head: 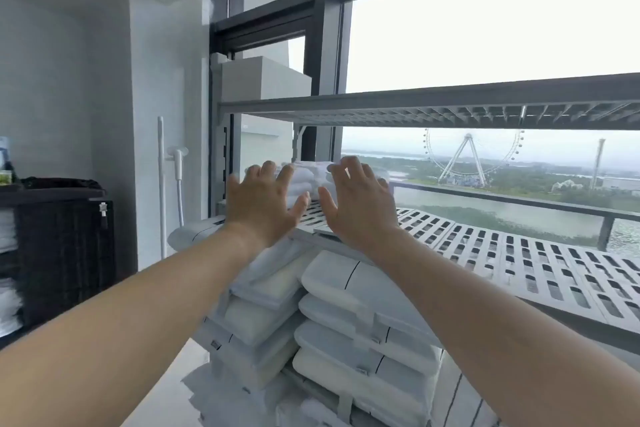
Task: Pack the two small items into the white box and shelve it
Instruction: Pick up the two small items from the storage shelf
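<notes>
A white bundle [311,177] that looks like folded cloth or a soft white box sits on the grey slatted shelf [502,246], near its left end. Its exact form is unclear, since my hands cover much of it. My left hand [266,198] is stretched out in front of its left side with fingers spread. My right hand [360,198] is raised before its right side, fingers apart and slightly curled. Neither hand grips anything. The two small items are not visible.
A second grey slatted shelf [450,107] runs overhead, with a grey box [263,80] on its left end. Stacked white packaged pillows [349,322] fill the level below. A dark wicker cabinet [62,246] stands at left. Behind the rack is a large window.
</notes>
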Tool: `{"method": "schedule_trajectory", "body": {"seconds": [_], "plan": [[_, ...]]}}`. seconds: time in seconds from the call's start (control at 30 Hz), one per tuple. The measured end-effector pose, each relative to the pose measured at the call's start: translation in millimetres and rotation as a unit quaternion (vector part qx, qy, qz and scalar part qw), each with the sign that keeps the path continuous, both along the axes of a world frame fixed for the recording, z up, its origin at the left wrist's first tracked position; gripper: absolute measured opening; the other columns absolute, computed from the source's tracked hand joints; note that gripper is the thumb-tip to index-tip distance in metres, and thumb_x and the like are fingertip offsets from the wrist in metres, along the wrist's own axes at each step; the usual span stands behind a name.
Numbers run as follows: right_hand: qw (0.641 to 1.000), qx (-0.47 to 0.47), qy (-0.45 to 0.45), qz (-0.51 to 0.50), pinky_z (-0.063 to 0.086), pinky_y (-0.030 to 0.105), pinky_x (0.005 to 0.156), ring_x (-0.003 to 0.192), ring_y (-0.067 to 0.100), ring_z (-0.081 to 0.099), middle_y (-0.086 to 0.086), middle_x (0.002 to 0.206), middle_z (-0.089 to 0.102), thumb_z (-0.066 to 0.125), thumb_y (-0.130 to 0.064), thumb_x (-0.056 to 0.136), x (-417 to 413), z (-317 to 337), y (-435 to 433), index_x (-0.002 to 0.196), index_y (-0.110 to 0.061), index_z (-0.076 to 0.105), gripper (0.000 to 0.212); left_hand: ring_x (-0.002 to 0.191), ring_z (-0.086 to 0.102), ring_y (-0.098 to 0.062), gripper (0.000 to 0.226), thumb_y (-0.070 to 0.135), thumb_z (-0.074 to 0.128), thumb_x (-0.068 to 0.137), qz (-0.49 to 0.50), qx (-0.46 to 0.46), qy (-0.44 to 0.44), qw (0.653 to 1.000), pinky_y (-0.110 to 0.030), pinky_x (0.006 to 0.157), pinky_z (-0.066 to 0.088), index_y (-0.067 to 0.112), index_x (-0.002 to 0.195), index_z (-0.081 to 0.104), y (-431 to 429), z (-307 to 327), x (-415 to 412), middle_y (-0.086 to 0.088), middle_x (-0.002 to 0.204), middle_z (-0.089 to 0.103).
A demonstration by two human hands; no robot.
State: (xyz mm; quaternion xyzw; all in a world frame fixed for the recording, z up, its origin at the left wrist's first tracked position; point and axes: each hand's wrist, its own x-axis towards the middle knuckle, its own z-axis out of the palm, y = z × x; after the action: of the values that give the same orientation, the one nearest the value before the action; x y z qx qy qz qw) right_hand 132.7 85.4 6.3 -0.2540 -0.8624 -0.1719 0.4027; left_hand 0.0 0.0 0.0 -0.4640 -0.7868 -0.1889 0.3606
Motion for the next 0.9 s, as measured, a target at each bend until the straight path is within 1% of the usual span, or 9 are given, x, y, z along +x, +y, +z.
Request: {"method": "schedule_trajectory", "body": {"seconds": [0.1,0.23,0.37,0.5,0.63,0.77,0.9], "plan": [[1.0,0.001,0.001,0.024,0.04,0.041,0.089,0.116,0.025,0.045,0.006,0.129,0.043,0.036,-0.041,0.093,-29.1,-0.7,-12.8,0.127,-0.013,0.043,0.045,0.114,0.048,-0.027,0.057,0.055,0.026,0.086,0.015,0.009,0.014,1.0,-0.048,0.093,0.036,0.023,0.132,0.036,-18.4,-2.1,-28.9,-0.007,0.125,0.052],[0.997,-0.028,-0.002,0.072,0.042,0.042,0.093,0.118,0.024,0.044,0.005,0.129,0.042,0.035,-0.041,0.094,-82.5,-5.7,-40.3,0.127,-0.013,0.043,0.044,0.119,0.045,-0.028,0.059,0.056,0.025,0.086,0.054,0.001,0.024,0.998,-0.051,0.096,0.036,0.023,0.134,0.034,-54.4,-4.7,-75.5,-0.008,0.131,0.049],[0.991,-0.033,-0.006,0.127,0.039,0.041,0.091,0.117,0.023,0.044,0.005,0.128,0.043,0.034,-0.04,0.094,-141.8,-8.7,-79.8,0.125,-0.013,0.044,0.042,0.118,0.046,-0.029,0.061,0.057,0.022,0.086,0.12,-0.015,0.029,0.992,-0.05,0.093,0.036,0.021,0.135,0.033,-108.7,-5.0,-125.1,-0.009,0.132,0.049],[0.98,-0.05,-0.012,0.191,0.041,0.042,0.093,0.117,0.024,0.045,0.005,0.129,0.043,0.034,-0.041,0.094,-210.2,-16.0,-133.7,0.126,-0.014,0.044,0.043,0.117,0.047,-0.028,0.064,0.058,0.019,0.085,0.184,-0.025,0.029,0.982,-0.05,0.094,0.036,0.022,0.136,0.033,-177.0,-9.2,-176.8,-0.008,0.13,0.05],[0.961,-0.071,-0.006,0.268,0.04,0.039,0.088,0.112,0.024,0.048,0.004,0.124,0.046,0.035,-0.04,0.094,-280.3,-19.6,-204.4,0.121,-0.013,0.048,0.04,0.115,0.048,-0.027,0.061,0.058,0.023,0.086,0.25,-0.02,0.025,0.968,-0.048,0.092,0.037,0.023,0.133,0.035,-258.8,-7.2,-222.5,-0.006,0.126,0.052],[0.934,-0.074,-0.002,0.349,0.041,0.04,0.088,0.11,0.025,0.047,0.005,0.12,0.047,0.034,-0.04,0.094,-344.1,-22.6,-285.8,0.119,-0.014,0.048,0.039,0.112,0.05,-0.027,0.06,0.058,0.023,0.085,0.323,-0.031,0.029,0.946,-0.048,0.091,0.038,0.022,0.131,0.038,-353.9,-7.6,-258.4,-0.005,0.122,0.054],[0.897,-0.078,-0.012,0.435,0.041,0.042,0.088,0.117,0.026,0.044,0.006,0.127,0.045,0.036,-0.04,0.094,-394.9,-32.7,-378.4,0.121,-0.012,0.047,0.04,0.112,0.051,-0.028,0.058,0.057,0.026,0.087,0.408,-0.039,0.028,0.912,-0.049,0.089,0.039,0.022,0.131,0.039,-458.1,-15.4,-278.5,-0.005,0.124,0.054]]}}
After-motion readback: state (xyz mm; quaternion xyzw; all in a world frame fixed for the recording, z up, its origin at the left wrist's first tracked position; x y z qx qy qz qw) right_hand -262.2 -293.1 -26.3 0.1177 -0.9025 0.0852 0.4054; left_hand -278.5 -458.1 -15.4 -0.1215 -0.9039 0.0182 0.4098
